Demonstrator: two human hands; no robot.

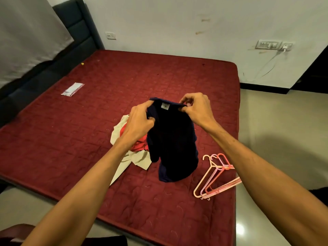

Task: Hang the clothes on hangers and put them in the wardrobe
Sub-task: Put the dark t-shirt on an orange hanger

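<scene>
Pinching the dark navy shirt by both collar ends with left hand and right hand, above the red mattress. Best to keep the neck spread, then reach for the pink hangers just right, avoiding the heaped clothes at left.

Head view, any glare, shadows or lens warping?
Head view: a small glare spot on the floor by the bed; a broad soft shadow further right; the bed's edges bow from the wide lens; the shirt is too dark to show folds; left hand and right hand are sharp.
</scene>
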